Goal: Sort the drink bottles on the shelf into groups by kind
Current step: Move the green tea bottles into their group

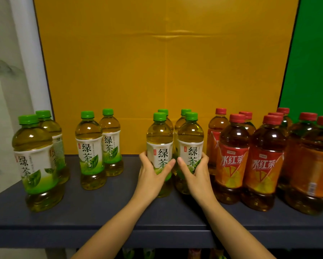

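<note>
Left hand (153,176) was curled round the lower label of one green tea bottle (159,139), and right hand (197,174) gripped a second green tea bottle (190,137) just beside it. Both stood mid-shelf on the dark shelf (100,212), long axes vertical, green caps up, labels facing the camera. Other green tea bottles (89,146) stood upright to the left. Red-capped iced tea bottles (233,156) stood upright, grouped at right.

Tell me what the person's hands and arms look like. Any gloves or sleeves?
No gloves! The left hand and right hand are bare, with no rings that show. The left forearm and right forearm are bare too: no sleeves, watch or bracelet in view.
</note>
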